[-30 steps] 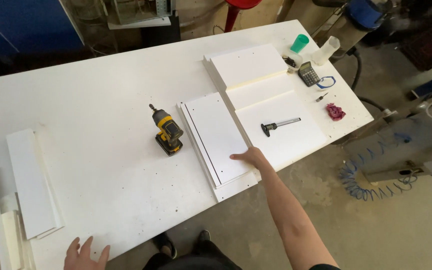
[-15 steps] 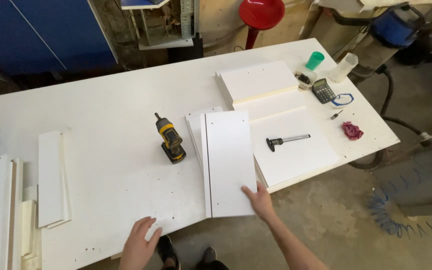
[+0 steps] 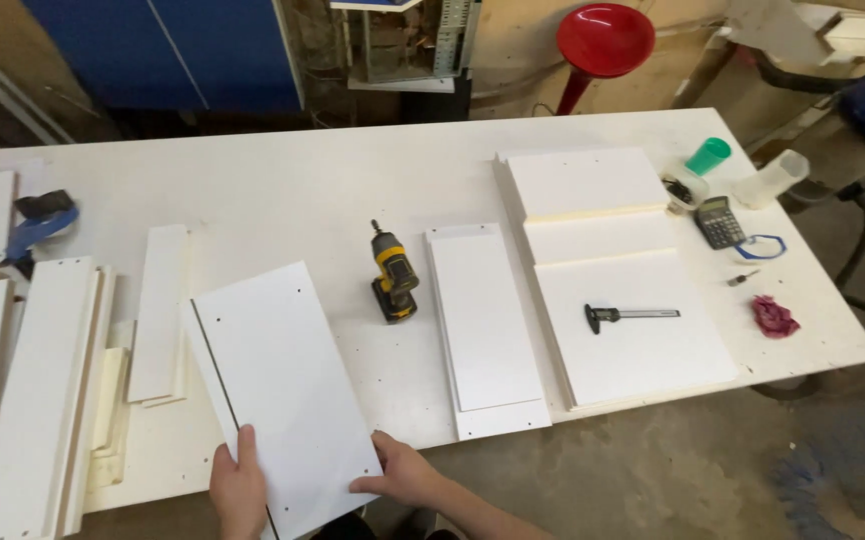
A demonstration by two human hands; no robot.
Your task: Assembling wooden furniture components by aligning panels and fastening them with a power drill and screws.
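A white rectangular panel [image 3: 278,385] with small drilled holes and a dark left edge is held over the near left part of the white workbench [image 3: 283,195]. My left hand [image 3: 240,490] grips its near left edge. My right hand [image 3: 401,473] holds its near right corner. Right of the panel, a yellow and black cordless drill [image 3: 394,277] lies on the bench. Past the drill, another white panel [image 3: 486,325] lies flat on a slightly larger one.
Narrow white boards [image 3: 28,390] are stacked at the left, with a blue clamp [image 3: 41,222] behind. At the right lie larger white panels [image 3: 613,270], a black caliper [image 3: 628,315], a calculator [image 3: 721,221], a green cup [image 3: 708,156], a clear container [image 3: 773,180] and a pink rag [image 3: 775,317].
The view has swung left. A white panel has come off the stack beside the drill and now sits in both hands over the near left of the bench.
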